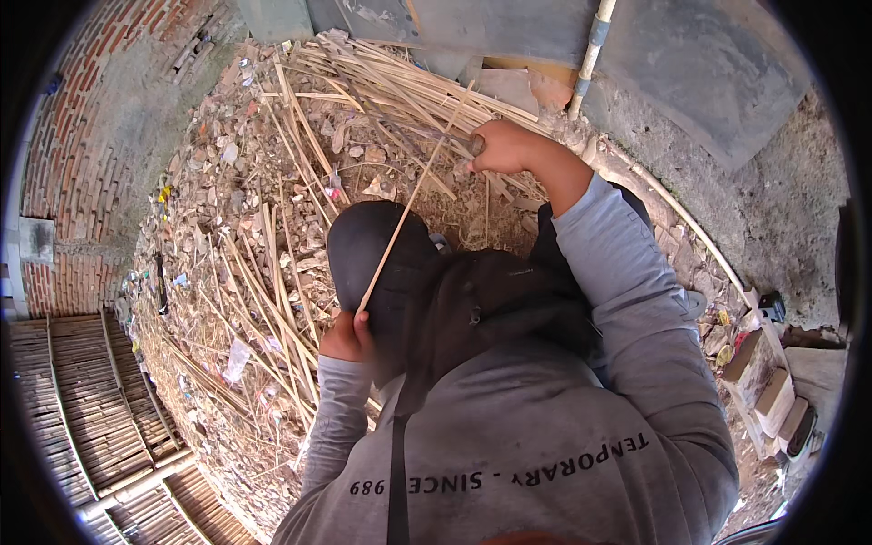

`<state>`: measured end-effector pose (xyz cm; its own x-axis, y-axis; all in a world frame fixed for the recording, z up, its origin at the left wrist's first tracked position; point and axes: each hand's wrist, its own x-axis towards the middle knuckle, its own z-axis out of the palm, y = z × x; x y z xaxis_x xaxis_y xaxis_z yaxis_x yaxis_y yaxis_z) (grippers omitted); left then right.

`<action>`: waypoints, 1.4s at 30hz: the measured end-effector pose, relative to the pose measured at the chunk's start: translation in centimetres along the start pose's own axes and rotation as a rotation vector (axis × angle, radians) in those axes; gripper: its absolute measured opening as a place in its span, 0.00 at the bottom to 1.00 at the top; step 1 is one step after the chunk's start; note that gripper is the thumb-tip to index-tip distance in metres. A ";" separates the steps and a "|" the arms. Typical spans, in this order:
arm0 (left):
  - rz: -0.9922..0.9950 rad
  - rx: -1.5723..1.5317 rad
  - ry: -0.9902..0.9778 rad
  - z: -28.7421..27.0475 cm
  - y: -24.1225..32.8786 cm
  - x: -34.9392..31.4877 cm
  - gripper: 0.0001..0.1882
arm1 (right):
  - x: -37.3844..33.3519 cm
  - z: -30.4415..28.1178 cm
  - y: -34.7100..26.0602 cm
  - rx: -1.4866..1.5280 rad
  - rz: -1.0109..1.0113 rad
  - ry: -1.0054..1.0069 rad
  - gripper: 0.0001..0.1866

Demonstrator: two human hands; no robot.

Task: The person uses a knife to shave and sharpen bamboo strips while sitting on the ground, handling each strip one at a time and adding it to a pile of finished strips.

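Note:
My left hand (346, 337), low beside my left knee, is closed on one end of a long thin bamboo strip (406, 213). The strip slants up and to the right across my dark-trousered leg, its far end over the pile. Farther out, my right hand (505, 148) grips a long-bladed knife by its handle (476, 144). Its dark, narrow blade (400, 123) points to the upper left and crosses the strip near the strip's far end. I cannot tell whether blade and strip touch.
More bamboo strips (391, 73) lie heaped at the wall, with another bundle (272, 282) on my left. Rubble and litter (227, 182) cover the ground. A pipe (592, 54) stands by the grey panels, a brick wall (73, 163) at far left, bamboo slatting (91, 391) below it.

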<state>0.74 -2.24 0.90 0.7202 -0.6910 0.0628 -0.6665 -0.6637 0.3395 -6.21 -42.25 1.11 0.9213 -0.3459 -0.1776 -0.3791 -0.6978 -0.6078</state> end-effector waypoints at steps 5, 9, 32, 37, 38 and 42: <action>-0.006 -0.009 -0.014 0.5 -0.7 0.3 0.18 | -0.2 1.4 -0.5 -0.106 -0.071 -0.029 0.23; -0.005 0.018 -0.003 0.7 -1.2 -0.1 0.17 | -1.9 1.4 -4.3 -0.184 -0.187 -0.198 0.22; -0.031 0.059 0.006 0.5 0.0 0.0 0.18 | -0.2 -1.1 0.4 -0.027 0.084 -0.008 0.21; -0.007 0.059 0.032 0.7 -0.2 0.0 0.17 | -1.1 1.4 -1.9 -0.114 -0.079 -0.154 0.19; -0.006 0.060 0.039 0.5 -0.1 0.2 0.17 | -1.2 1.6 -2.8 -0.137 -0.110 -0.176 0.19; -0.009 0.064 0.040 0.9 -0.7 -0.2 0.18 | -1.0 1.0 -2.7 -0.117 -0.178 -0.214 0.20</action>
<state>0.87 -1.89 -0.17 0.7324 -0.6737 0.0983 -0.6701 -0.6877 0.2795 -6.02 -39.38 2.18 0.9667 -0.0804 -0.2431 -0.2062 -0.8074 -0.5528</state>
